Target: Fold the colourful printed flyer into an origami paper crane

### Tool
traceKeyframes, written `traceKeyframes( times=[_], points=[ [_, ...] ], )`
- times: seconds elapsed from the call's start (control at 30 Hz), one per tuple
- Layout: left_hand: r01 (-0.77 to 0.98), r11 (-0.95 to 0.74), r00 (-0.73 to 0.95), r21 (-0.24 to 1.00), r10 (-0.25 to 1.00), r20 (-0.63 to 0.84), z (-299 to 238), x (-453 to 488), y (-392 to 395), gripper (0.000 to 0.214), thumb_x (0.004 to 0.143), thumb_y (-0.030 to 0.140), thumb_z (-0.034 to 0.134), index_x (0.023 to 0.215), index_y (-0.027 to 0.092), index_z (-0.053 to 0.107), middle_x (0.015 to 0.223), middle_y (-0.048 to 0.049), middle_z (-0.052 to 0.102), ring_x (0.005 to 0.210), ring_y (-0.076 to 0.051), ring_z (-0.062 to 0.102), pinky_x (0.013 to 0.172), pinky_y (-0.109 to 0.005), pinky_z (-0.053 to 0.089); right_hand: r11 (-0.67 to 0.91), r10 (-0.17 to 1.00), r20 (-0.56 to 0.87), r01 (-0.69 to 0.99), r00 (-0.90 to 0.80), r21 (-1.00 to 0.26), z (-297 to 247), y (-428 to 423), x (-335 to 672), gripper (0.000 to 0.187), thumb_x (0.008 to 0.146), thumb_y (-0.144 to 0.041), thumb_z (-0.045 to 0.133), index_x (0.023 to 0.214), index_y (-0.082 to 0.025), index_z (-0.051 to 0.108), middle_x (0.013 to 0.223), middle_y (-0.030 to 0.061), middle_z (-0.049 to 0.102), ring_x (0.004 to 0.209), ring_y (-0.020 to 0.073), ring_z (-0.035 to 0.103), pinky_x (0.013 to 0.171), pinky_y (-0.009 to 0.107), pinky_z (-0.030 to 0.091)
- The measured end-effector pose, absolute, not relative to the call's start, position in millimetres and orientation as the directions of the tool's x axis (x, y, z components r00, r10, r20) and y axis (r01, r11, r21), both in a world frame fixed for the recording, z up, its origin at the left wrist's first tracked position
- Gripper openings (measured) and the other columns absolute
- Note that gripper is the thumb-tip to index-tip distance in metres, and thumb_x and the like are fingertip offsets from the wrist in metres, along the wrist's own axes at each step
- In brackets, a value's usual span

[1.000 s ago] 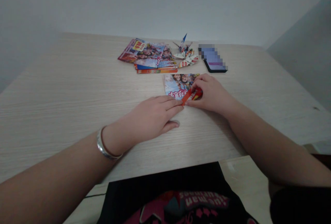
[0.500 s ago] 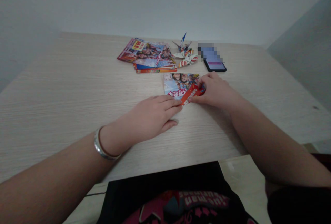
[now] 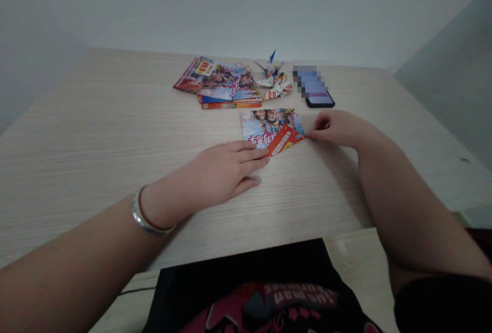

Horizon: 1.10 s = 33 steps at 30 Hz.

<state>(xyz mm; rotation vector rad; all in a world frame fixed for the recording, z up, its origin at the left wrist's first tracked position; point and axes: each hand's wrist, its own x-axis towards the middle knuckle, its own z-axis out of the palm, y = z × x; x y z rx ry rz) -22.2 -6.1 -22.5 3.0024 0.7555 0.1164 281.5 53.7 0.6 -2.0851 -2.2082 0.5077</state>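
A glossy printed flyer (image 3: 255,123) lies on the table, with one corner folded over to show an orange-red strip (image 3: 282,141) with white lettering. My left hand (image 3: 232,169) rests flat, fingers stretched out, its fingertips on the flyer's near left edge and the end of the folded strip. At the right end of the fold is my right hand (image 3: 340,128). Its thumb reaches the flyer's corner while the other fingers curl above, with a gap between them. A silver bangle (image 3: 148,215) circles my left wrist.
Behind the flyer a stack of colourful flyers (image 3: 223,84) sits on the pale wooden table (image 3: 115,133). Folded paper figures (image 3: 274,84) stand beside it. A phone (image 3: 321,96), partly blurred, lies farther right. The wall (image 3: 230,10) rises at the table's back edge.
My right hand has slid right along the fold to the flyer's corner, uncovering more of the folded strip. My left hand stays at nearly the same place on the flyer.
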Motion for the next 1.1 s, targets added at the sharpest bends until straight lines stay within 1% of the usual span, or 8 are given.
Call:
traceKeyframes(
  times=[0.2,0.27,0.43,0.6,0.77,0.9,0.97,1.1],
  points=[
    [0.479,-0.874,0.875,0.077,0.483,0.030,-21,-22,-7,0.052,0.102,0.041,0.050,0.147,0.014,0.051,0.153,-0.0094,0.051,0.143,-0.027,0.045,0.120,-0.043,0.035,0.278,0.960,0.115,0.836,-0.254,-0.473,-9,38,250,0.019,0.083,-0.039,0.067,0.079,-0.021,0.060,0.073,0.0017,0.065,0.065,0.0159,0.055,0.060,0.031,0.039],
    [0.490,-0.868,0.870,0.080,0.492,0.012,-20,-22,-8,0.055,0.102,0.043,0.051,0.149,0.014,0.049,0.155,-0.0099,0.049,0.144,-0.028,0.044,0.120,-0.044,0.035,0.373,0.920,0.078,0.800,-0.383,-0.469,-12,33,237,0.019,0.083,-0.039,0.068,0.081,-0.021,0.062,0.076,0.0016,0.067,0.066,0.0157,0.057,0.060,0.030,0.039],
    [0.517,-0.853,0.856,0.072,0.517,-0.021,-13,-25,-10,0.053,0.101,0.042,0.052,0.146,0.016,0.052,0.152,-0.0119,0.051,0.142,-0.029,0.046,0.118,-0.046,0.039,0.355,0.913,-0.046,0.843,-0.406,-0.406,-16,31,226,0.015,0.082,-0.033,0.070,0.082,-0.021,0.062,0.075,-0.0001,0.066,0.063,0.0146,0.054,0.057,0.029,0.035],
    [0.480,-0.874,0.876,0.079,0.483,0.016,-3,-38,-11,0.035,0.104,0.040,0.045,0.121,0.024,0.071,0.130,-0.0047,0.071,0.127,-0.023,0.061,0.114,-0.041,0.043,0.318,0.925,-0.065,0.857,-0.374,-0.406,-15,34,230,0.015,0.081,-0.033,0.073,0.082,-0.022,0.062,0.074,-0.0008,0.066,0.063,0.0148,0.055,0.056,0.029,0.036],
    [0.500,-0.863,0.861,0.069,0.504,0.072,5,-44,-12,0.034,0.104,0.039,0.043,0.106,0.026,0.074,0.113,-0.0047,0.075,0.113,-0.024,0.065,0.106,-0.044,0.046,0.302,0.929,-0.078,0.862,-0.362,-0.407,-17,34,231,0.015,0.080,-0.034,0.073,0.081,-0.023,0.062,0.072,-0.0010,0.066,0.063,0.0151,0.056,0.056,0.029,0.037],
    [0.591,-0.806,0.804,0.047,0.592,0.054,4,-31,-10,0.032,0.102,0.037,0.047,0.104,0.016,0.071,0.109,-0.0111,0.071,0.097,-0.025,0.066,0.090,-0.040,0.053,0.305,0.930,-0.063,0.855,-0.363,-0.420,-17,32,231,0.016,0.081,-0.036,0.071,0.082,-0.022,0.063,0.073,-0.0007,0.067,0.062,0.0148,0.056,0.055,0.029,0.036],
    [0.607,-0.794,0.790,0.034,0.607,0.088,-1,-25,-9,0.030,0.100,0.037,0.052,0.109,0.012,0.068,0.109,-0.0134,0.069,0.098,-0.027,0.065,0.088,-0.042,0.053,0.339,0.924,-0.022,0.848,-0.381,-0.407,-16,30,230,0.015,0.081,-0.035,0.070,0.082,-0.022,0.065,0.076,0.0007,0.068,0.065,0.0160,0.057,0.057,0.030,0.038],
    [0.582,-0.813,0.808,-0.018,0.575,0.130,-11,-17,-8,0.030,0.098,0.037,0.055,0.110,0.013,0.069,0.108,-0.0119,0.070,0.102,-0.029,0.063,0.091,-0.043,0.052,0.610,0.789,0.189,0.713,-0.584,-0.345,-11,27,226,0.011,0.082,-0.032,0.069,0.084,-0.021,0.069,0.089,0.0044,0.071,0.085,0.0205,0.062,0.078,0.035,0.045]
  ],
)
